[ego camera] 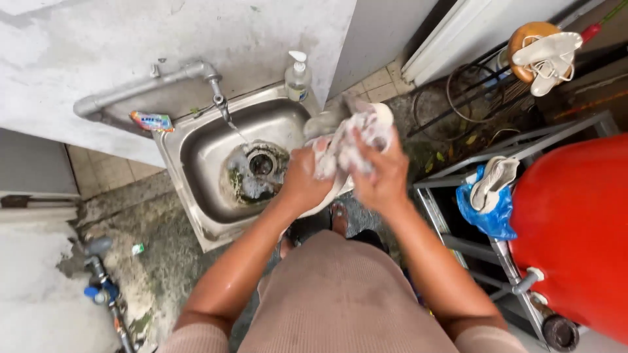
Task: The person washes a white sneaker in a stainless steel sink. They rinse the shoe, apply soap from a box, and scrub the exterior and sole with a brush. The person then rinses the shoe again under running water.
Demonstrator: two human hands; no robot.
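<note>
My left hand [302, 178] and my right hand [381, 171] both grip a soapy white shoe [353, 136], held over the right edge of a small steel sink [196, 147]. Suds cover the shoe and my fingers. Water runs from a grey tap [218, 98] into the sink, where foam lies around the drain [260, 163]. The shoe's lower part is hidden behind my hands.
A soap pump bottle [297, 77] stands at the sink's back corner, a tube [152, 121] lies on its left rim. A red barrel [575, 229] and a metal rack [484, 176] with a blue bag and shoe stand right. White shoes [548, 59] hang above.
</note>
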